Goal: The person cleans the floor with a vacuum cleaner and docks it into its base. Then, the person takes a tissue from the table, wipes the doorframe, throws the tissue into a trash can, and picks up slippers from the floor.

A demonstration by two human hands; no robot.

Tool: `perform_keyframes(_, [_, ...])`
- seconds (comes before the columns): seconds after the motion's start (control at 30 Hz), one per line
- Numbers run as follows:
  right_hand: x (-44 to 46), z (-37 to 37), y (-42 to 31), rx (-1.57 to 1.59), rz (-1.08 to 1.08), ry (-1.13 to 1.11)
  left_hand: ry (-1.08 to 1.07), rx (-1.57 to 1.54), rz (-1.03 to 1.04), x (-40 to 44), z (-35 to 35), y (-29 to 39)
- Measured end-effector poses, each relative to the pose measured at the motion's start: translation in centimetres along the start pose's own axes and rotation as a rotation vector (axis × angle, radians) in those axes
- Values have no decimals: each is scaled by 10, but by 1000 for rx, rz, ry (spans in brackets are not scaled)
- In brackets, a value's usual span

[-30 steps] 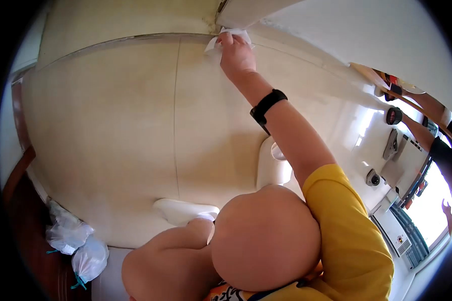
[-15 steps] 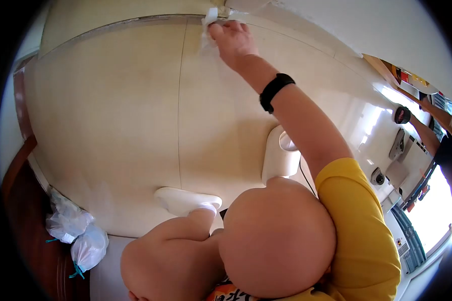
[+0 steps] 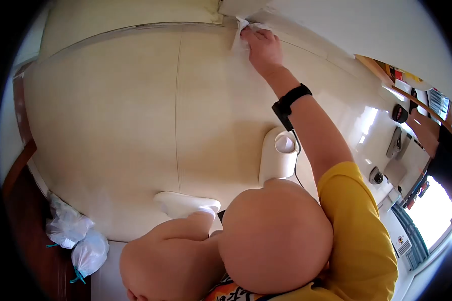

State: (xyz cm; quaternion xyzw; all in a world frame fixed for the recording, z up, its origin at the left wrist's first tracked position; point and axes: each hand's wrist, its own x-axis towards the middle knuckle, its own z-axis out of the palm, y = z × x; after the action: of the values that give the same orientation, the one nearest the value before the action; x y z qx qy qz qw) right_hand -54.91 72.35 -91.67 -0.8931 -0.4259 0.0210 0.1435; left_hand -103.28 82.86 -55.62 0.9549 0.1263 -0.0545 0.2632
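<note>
My right hand, at the end of a yellow sleeve and wearing a black wristband, grips a thin white wipe. The wipe lies against the cream floor, where the floor meets the white wall. Its fingers are bent over the wipe and partly hidden by it. Of my left hand, only a few fingertips show beside my bent knee at the bottom left edge; whether they hold anything is hidden.
Two cream slippers are on my feet. Tied white plastic bags lie at the lower left by dark wood. A thin black cable hangs from the wristband. At the right are grey shoes and another person's leg.
My right hand moved up to the wall edge, then right along it with the wipe. More of the slipper beneath my arm now shows. My left fingertips barely moved since half a second ago.
</note>
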Motion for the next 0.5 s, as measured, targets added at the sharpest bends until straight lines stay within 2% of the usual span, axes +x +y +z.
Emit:
perform_keyframes(0.07, [-2,-5,23,27,0,37,2,9,0,-2,-3,-2])
perform_keyframes(0.1, [-9,-8,36,-112,-10,118,0,10,1,-4,-5,-3])
perform_keyframes(0.17, [-22,-23,55,-142,-18,83,8,16,4,-7,-8,-6])
perform_keyframes(0.23, [-45,-38,78,135,527,2,16,21,1,-11,-9,-7])
perform_keyframes(0.3, [-55,-65,90,-233,673,-239,27,22,1,-10,-5,-7])
perform_keyframes(0.33, [-68,-64,115,-300,615,-200,28,19,4,-10,-3,-7])
perform_keyframes(0.47, [-112,-68,171,-213,959,228,27,12,12,-9,3,-10])
perform_keyframes(0.5, [-135,-52,210,148,1076,419,23,12,14,-8,3,-10])
